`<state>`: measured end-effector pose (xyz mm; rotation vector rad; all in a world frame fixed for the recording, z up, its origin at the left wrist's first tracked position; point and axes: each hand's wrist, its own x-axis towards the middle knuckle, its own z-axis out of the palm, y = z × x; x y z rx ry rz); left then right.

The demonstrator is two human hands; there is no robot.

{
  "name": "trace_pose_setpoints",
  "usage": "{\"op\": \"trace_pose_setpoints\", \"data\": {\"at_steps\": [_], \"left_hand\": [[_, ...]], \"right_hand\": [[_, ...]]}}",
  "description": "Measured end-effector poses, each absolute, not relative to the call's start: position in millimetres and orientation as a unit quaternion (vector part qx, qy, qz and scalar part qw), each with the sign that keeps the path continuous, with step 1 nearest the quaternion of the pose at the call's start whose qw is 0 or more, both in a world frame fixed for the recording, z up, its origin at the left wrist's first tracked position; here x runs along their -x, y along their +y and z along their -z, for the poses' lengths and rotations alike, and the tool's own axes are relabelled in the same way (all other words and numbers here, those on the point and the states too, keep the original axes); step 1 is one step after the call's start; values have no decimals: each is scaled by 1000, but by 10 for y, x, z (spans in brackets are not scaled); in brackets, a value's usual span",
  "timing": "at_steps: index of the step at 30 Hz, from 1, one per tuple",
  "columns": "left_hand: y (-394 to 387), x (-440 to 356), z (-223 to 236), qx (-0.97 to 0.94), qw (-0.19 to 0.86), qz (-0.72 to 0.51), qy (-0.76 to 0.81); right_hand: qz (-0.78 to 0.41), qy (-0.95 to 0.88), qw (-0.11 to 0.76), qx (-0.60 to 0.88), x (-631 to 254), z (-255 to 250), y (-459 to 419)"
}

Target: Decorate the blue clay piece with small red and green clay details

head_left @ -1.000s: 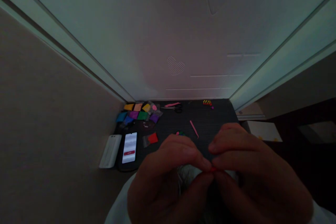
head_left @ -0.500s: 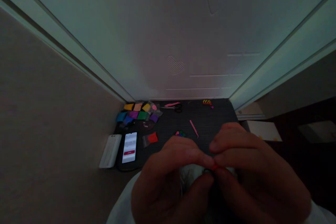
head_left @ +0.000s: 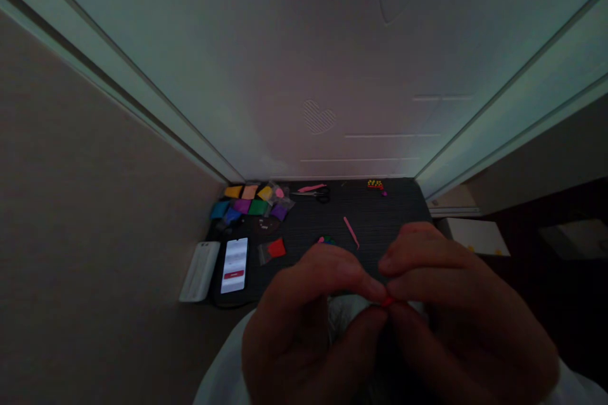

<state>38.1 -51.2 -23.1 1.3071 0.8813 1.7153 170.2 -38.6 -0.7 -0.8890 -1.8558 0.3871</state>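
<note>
A tiny piece of red modelling clay (head_left: 388, 301) shows between the fingertips of both hands, held close in front of my body. My left hand (head_left: 308, 310) pinches it from the left with thumb and forefinger. From the right, my right hand (head_left: 468, 313) closes thumb and forefinger on the same bit, its other fingers curled. The fingers cover most of the clay, so its shape is hard to make out. Just beyond my left knuckles lies a small multicoloured clay cluster (head_left: 327, 240), partly hidden. A pink modelling tool (head_left: 351, 232) rests on the dark table (head_left: 299, 224).
Bags of coloured clay (head_left: 258, 207) crowd the back left, with scissors (head_left: 318, 194) beside them. Nearer are a red clay bag (head_left: 276, 248), a lit phone (head_left: 234, 266) and a white device (head_left: 200, 272). A yellow-dotted red piece (head_left: 375, 184) sits at the back right.
My left thumb and forefinger parted a little half a second ago and have come together again at the red clay. Both hands otherwise stay nearly in place.
</note>
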Motion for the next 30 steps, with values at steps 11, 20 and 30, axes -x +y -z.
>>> {"op": "trace_pose_setpoints", "data": {"at_steps": [11,20,30], "left_hand": [[-527,-380,238,-524,392,-675,339],[-493,-396,232,-519,389,-689,324],[-490,-377,232,-538,387,-681,310]], "right_hand": [[-153,-765,504,372,-1699,24,-380],[-157,-767,500,370,-1700,32,-392],[-147,-768,497,375,-1694,25,-380]]}}
